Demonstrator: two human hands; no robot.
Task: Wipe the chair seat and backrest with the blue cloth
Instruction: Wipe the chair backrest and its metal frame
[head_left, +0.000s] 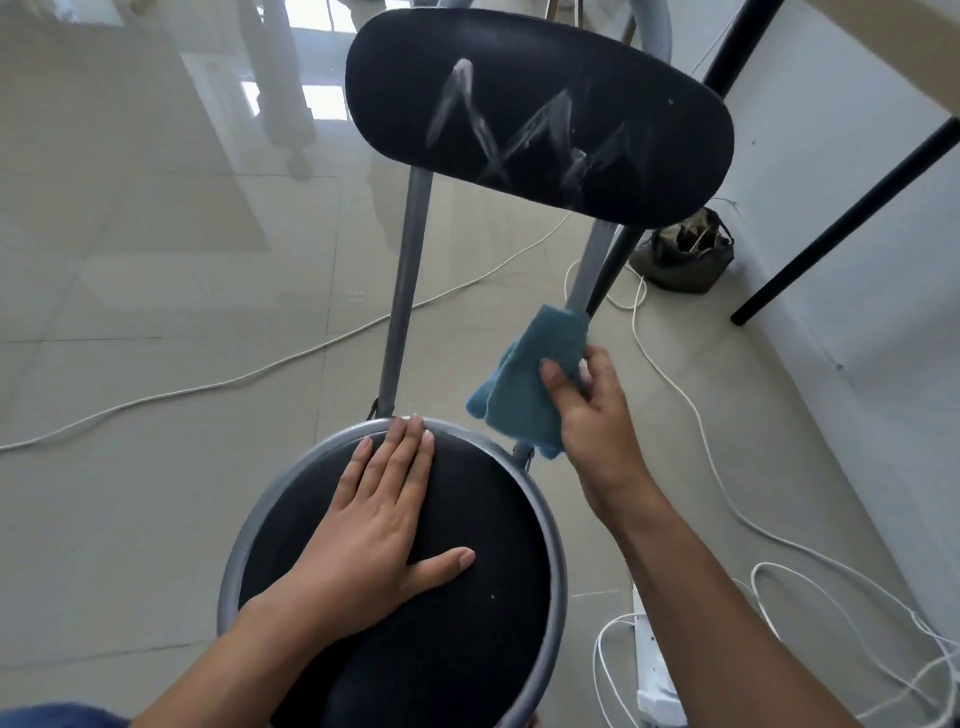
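You are looking down at a glossy floor (156, 291) of large pale grey tiles, polished enough to mirror bright window panes near the top of the view. A white cable (291, 358) snakes across the tiles from the left edge toward the right, and more white cable (779, 587) lies in loops at the lower right beside a white power strip (655, 670). A dark bag (685, 254) sits on the floor near a white wall (841, 218). Two black table legs (852, 218) slant down by that wall.

left hand (379, 525) flat on seat (467, 623), right hand (592, 415) gripping blue cloth (524, 384)
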